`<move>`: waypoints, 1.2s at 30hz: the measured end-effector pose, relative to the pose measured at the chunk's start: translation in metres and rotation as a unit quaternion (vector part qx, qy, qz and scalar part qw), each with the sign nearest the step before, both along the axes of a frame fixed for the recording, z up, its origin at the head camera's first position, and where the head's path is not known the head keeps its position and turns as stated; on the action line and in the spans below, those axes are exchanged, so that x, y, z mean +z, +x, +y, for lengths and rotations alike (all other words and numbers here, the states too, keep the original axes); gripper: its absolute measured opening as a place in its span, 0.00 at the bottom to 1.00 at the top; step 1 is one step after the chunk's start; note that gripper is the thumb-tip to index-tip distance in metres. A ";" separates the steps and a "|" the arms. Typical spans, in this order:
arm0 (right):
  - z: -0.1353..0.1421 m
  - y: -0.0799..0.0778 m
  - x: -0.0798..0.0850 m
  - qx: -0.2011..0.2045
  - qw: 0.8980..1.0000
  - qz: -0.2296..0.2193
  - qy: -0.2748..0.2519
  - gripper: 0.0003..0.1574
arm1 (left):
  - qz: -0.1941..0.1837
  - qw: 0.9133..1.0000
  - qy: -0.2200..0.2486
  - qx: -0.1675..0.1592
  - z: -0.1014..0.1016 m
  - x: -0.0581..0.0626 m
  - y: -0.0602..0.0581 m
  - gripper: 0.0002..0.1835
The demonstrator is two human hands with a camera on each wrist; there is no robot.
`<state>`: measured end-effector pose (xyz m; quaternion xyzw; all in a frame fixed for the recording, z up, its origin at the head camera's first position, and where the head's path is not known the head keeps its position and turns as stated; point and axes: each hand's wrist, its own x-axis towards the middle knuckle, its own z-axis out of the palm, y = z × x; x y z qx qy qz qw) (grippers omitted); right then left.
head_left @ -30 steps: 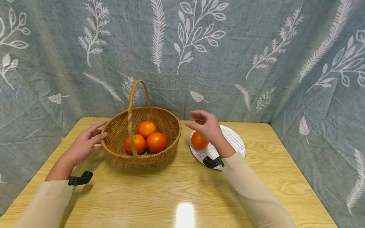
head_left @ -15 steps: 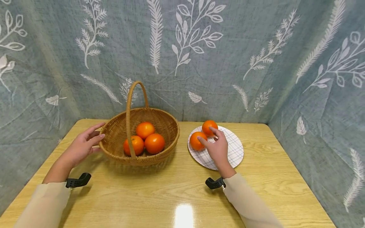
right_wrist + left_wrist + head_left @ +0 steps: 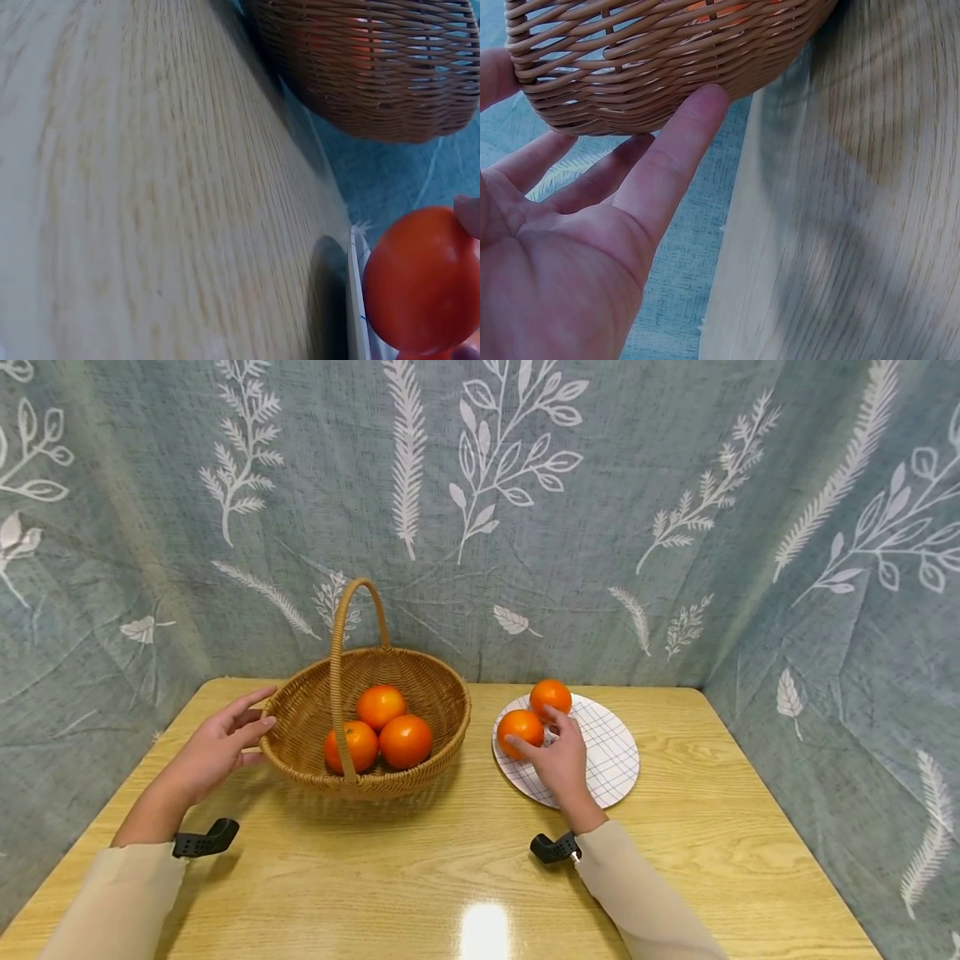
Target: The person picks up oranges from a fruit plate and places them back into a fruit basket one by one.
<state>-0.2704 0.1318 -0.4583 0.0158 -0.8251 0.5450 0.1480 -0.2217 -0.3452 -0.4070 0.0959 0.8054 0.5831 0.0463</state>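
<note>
Two hands are working: the right hand pinches the nearer orange, round and glossy, of two on one checked plate beneath this hand. The left hand, fingers spread, touches one woven brown basket, oval, holding three oranges; its long axis runs from left hand toward right, its handle points upward. Behind the nearer orange sits the second orange.

Table: wood grain, glossy — glare at near side. Left basket: woven wicker, ribbed. Oranges: smooth, shiny skin. Right plate: smooth, material unclear. Far curtain: matt, wrinkled cloth.
</note>
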 end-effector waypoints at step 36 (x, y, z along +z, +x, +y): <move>0.001 0.001 0.067 0.132 0.989 -0.042 -0.044 0.42 | -0.008 1.000 0.008 0.000 0.000 0.001 0.003 0.36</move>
